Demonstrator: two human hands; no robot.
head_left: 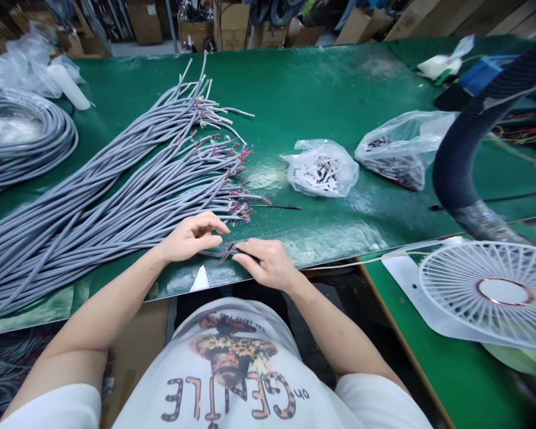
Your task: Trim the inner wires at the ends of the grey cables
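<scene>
My left hand (193,236) rests at the near edge of the green table (321,89), its fingers curled and pinching the end of a grey cable (214,253) with coloured inner wires. My right hand (268,262) sits just to the right, fingers pinched on a thin black piece (249,255) at the cable's stripped tip. A large bundle of grey cables (116,190) fans out across the table to the left, their stripped ends with red and blue wires (239,205) lying just beyond my left hand.
Two clear plastic bags of small parts (321,170) (397,152) lie at centre right. A coil of grey cable (22,140) lies far left. A white fan (491,292) and a dark ribbed hose (464,149) stand at right. Cardboard boxes (227,24) line the back.
</scene>
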